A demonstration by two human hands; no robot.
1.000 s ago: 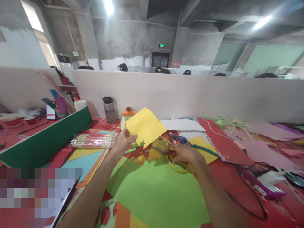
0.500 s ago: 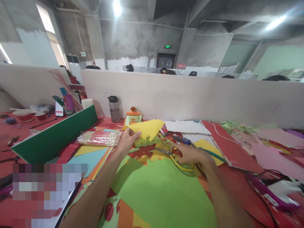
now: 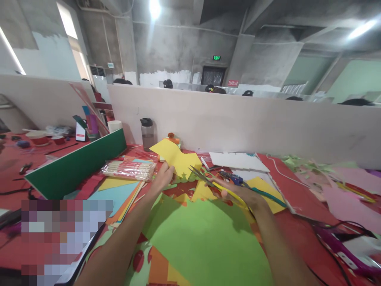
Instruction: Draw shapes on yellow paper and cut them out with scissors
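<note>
My left hand (image 3: pixel 164 176) pinches the lower left edge of a yellow sheet of paper (image 3: pixel 176 157) and holds it up above the table. A small star shape shows near the sheet's lower edge. In my right hand (image 3: pixel 230 192) is a pair of scissors (image 3: pixel 205 177) with yellow handles; its blades are parted and point at the sheet's right side. Whether the blades touch the paper I cannot tell. Below both hands lies a large green sheet of paper (image 3: pixel 205 238), with yellow and orange paper pieces at its far edge.
A plastic-wrapped bundle of sticks (image 3: pixel 127 170) lies left, before a green board (image 3: pixel 80 163). A water bottle (image 3: pixel 147 134) stands by the white partition (image 3: pixel 238 119). White boards (image 3: pixel 239 161) lie at the back right. A purple power strip (image 3: pixel 337 248) and cables are at right.
The yellow sheet has turned in my left hand and now shows its broad face. My right hand has raised the scissors towards it, blades now parted. The view has shifted slightly.
</note>
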